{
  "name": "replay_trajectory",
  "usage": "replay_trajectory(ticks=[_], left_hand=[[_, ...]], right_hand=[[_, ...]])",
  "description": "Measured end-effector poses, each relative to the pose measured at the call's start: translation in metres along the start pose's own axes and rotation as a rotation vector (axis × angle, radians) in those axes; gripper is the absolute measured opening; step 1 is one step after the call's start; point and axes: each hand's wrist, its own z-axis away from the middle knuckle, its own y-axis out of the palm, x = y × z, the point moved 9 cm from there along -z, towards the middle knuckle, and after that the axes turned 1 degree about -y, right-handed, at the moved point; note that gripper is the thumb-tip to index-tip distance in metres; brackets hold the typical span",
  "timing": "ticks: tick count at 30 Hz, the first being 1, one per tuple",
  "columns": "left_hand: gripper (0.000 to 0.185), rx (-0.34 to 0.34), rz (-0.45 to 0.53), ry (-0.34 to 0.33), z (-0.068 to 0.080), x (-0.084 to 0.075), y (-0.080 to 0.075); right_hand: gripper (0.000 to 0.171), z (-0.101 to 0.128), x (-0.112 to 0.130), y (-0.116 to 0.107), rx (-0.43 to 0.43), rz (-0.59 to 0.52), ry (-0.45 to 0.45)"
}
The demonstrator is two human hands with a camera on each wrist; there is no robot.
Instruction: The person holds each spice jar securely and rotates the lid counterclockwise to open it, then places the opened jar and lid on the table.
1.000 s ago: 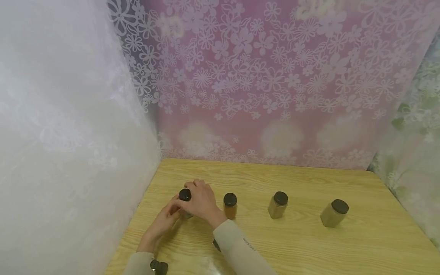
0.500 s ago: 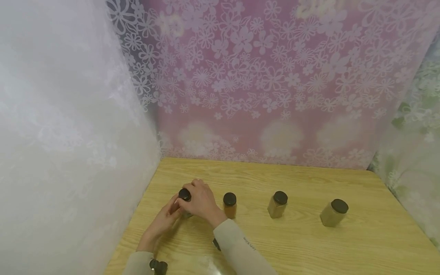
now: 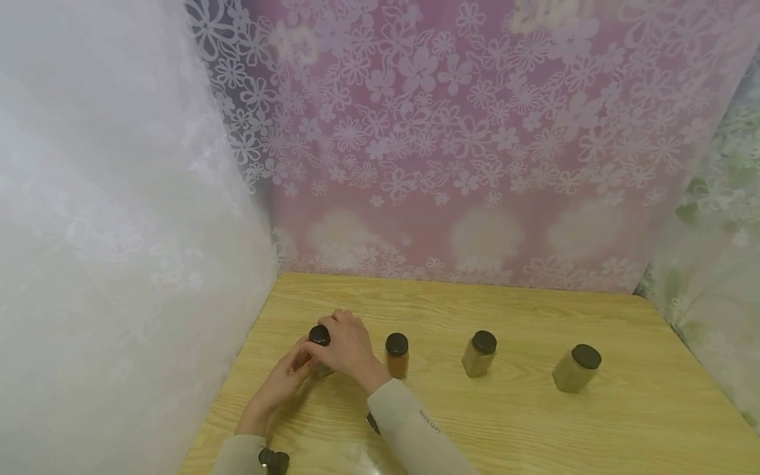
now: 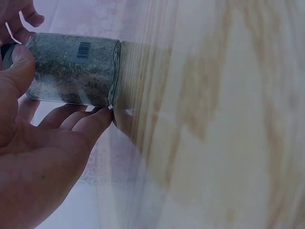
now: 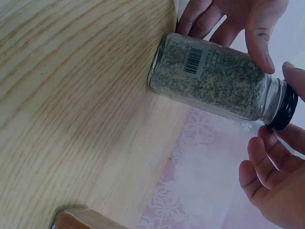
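Observation:
A square-sided glass jar [image 5: 209,76] of dried green herb flakes, with a barcode label [image 5: 194,60] and a black lid [image 5: 287,109], stands at the left of the table in the head view. My left hand [image 3: 284,382] holds the jar's body, thumb on one side near the neck and fingers on the other. With thumb and fingertips, my right hand [image 3: 349,349] pinches the lid from above. The jar's base is right at the tabletop in the left wrist view. In the head view, the hands hide most of the glass.
Right of the hands, a black-lidded jar with orange-brown contents [image 3: 397,361] stands close to the right wrist. Farther right are a tan-filled jar [image 3: 477,361] and another pale brown one [image 3: 572,375]. Floral curtains [image 3: 463,145] enclose the wooden table [image 3: 505,429].

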Motion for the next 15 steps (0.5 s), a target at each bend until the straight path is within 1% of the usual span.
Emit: replay_trajectory(ticks=[4, 7, 10, 12, 15], left_hand=[[0.070, -0.020, -0.007, -0.026, 0.0022, 0.0012, -0.0008], [0.070, -0.036, -0.016, -0.034, 0.0037, 0.0018, -0.0018], [0.071, -0.044, -0.019, -0.037, 0.0034, 0.0026, -0.0022], [0.071, -0.044, -0.014, -0.040, 0.0026, 0.0032, -0.0022], [0.070, -0.026, -0.003, -0.020, 0.0007, 0.0023, -0.0012]], right_hand=[[0.043, 0.0006, 0.0015, 0.0013, 0.009, -0.027, -0.027], [0.039, 0.0007, 0.0034, 0.0019, 0.014, -0.060, -0.064], [0.040, 0.0004, 0.0044, 0.0013, 0.007, -0.082, -0.089], [0.042, 0.0000, 0.0036, 0.0017, 0.009, -0.079, -0.088], [0.046, -0.0001, 0.0008, 0.0022, 0.008, -0.078, -0.065]])
